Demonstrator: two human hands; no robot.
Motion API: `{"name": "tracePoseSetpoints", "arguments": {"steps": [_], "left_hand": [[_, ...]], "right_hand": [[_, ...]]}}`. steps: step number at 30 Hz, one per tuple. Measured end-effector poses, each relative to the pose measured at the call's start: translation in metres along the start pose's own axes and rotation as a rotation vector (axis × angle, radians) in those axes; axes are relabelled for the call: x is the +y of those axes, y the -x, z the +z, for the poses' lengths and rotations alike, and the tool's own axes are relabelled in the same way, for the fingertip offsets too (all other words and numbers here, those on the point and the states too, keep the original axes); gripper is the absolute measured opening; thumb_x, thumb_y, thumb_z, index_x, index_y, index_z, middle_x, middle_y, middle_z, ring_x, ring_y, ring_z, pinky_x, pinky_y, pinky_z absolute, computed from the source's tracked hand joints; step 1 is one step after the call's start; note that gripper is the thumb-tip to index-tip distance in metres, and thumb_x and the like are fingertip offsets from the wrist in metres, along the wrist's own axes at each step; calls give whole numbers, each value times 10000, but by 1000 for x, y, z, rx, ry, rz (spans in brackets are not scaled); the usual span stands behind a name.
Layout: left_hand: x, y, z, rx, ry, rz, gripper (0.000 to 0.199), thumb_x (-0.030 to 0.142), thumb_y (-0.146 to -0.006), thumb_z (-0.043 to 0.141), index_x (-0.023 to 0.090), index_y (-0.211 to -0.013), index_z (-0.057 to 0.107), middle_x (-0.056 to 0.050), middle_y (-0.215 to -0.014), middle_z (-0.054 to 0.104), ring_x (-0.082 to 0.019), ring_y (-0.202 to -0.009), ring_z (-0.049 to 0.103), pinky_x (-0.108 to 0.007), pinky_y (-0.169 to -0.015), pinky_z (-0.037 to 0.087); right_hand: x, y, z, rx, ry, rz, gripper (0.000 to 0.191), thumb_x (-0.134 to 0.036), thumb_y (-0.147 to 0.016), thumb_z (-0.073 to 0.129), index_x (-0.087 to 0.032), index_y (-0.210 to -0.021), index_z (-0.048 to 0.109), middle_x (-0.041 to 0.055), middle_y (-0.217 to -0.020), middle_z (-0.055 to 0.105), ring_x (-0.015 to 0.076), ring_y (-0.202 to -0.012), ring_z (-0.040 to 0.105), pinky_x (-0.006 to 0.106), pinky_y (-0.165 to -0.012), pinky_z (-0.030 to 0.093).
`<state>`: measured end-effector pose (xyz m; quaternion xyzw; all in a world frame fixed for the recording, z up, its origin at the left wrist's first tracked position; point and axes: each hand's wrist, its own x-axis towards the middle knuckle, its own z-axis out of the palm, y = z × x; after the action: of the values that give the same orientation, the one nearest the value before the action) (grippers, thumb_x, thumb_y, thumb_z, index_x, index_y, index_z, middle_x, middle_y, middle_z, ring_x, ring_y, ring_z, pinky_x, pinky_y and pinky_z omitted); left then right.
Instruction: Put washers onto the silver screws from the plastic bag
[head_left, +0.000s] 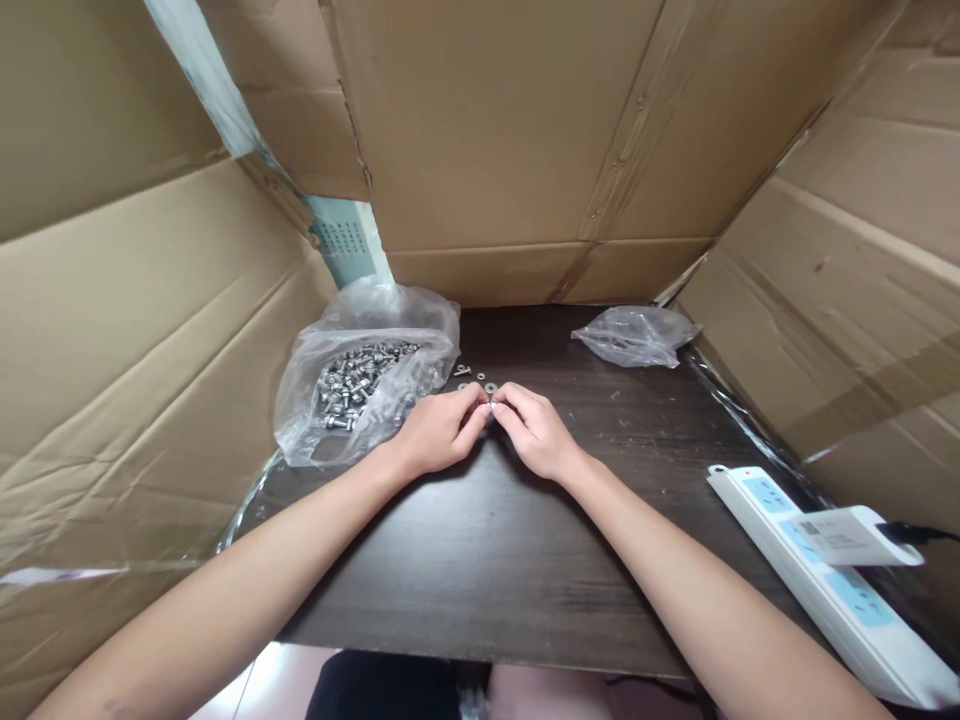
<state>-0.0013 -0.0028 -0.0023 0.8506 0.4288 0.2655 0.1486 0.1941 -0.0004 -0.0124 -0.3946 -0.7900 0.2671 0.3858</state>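
Observation:
My left hand (442, 430) and my right hand (536, 430) meet at the middle of the dark table, thumbs and forefingers pinched together. Between the fingertips shows a bit of a small silvery metal part (491, 406); my fingers hide most of it, so its exact kind is unclear. Just beyond the fingertips lies a flat washer (491, 388), with another washer (463, 386) partly hidden behind my left hand. A little farther back are a bolt (463, 371) and a small ring (481, 376). Left of my left hand, an open clear plastic bag (300, 400) holds many metal bolts (352, 385).
Cardboard walls (510, 130) enclose the dark table (450, 560) at the back and both sides. A crumpled clear plastic bag (637, 335) lies at the back right. Along the right edge sits a white power strip (810, 570) with a white plug-in adapter (851, 535) and black cable.

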Motion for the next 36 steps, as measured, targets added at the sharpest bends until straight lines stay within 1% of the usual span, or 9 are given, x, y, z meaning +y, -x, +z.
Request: {"name": "tracePoseSetpoints", "arguments": {"steps": [2,7,12,18,20,23,26,30,36], "left_hand": [[0,0,-1,-7,2,-1,238,361,-1046,409,203,-998,580,-53,-887,736,-217,-769,699,-314,-700,480],[1,0,0,-5,2,-9,226,357,-1041,420,207,-987,580,-50,-878,731,-214,-759,697,-308,-693,483],[0,0,0,-3,14,-5,226,361,-1041,427,209,-981,582,-48,-881,733,-211,-771,702,-302,-698,489],[0,0,0,6,7,-4,230,363,-1045,424,205,-986,582,-51,-880,732,-216,-767,701,-310,-702,488],[0,0,1,8,6,-4,223,362,-1044,431,208,-989,583,-49,-884,734,-214,-771,703,-307,-706,492],[0,0,0,-4,1,-5,223,360,-1044,428,208,-992,582,-51,-884,733,-214,-776,705,-305,-708,495],[1,0,0,-11,-5,-8,226,361,-1045,425,208,-987,581,-50,-870,727,-214,-767,703,-304,-698,491],[1,0,0,-4,2,-5,221,355,-1042,428,209,-987,584,-53,-891,735,-215,-778,704,-305,-702,490],[0,0,1,-2,21,-9,245,376,-1045,414,205,-982,579,-44,-852,719,-216,-753,690,-313,-691,470]], "right_hand": [[0,0,0,5,-2,3,190,-291,-1005,467,-220,-835,513,22,-819,580,184,-763,545,323,-730,413],[1,1,-1,12,-8,2,72,-253,-964,503,-221,-904,527,20,-855,592,184,-771,546,319,-723,416],[0,1,0,12,-4,5,113,-254,-972,488,-223,-865,511,20,-834,586,185,-765,544,322,-724,414],[0,0,0,-7,1,1,221,-294,-1016,440,-221,-817,503,26,-822,582,186,-760,544,328,-731,410],[0,0,0,2,-3,5,194,-287,-1012,447,-221,-843,516,30,-839,590,188,-773,551,328,-736,415],[0,0,0,13,-19,14,98,-256,-980,481,-222,-904,532,28,-870,609,190,-792,563,325,-747,430],[1,1,-1,10,-14,12,63,-241,-957,497,-224,-901,520,22,-864,604,189,-786,558,323,-739,428],[1,1,0,8,2,-1,99,-251,-966,489,-227,-872,507,21,-839,587,187,-767,546,324,-727,416],[1,0,0,-4,8,-12,233,-295,-1025,422,-224,-816,499,25,-805,570,185,-748,538,329,-722,405]]}}
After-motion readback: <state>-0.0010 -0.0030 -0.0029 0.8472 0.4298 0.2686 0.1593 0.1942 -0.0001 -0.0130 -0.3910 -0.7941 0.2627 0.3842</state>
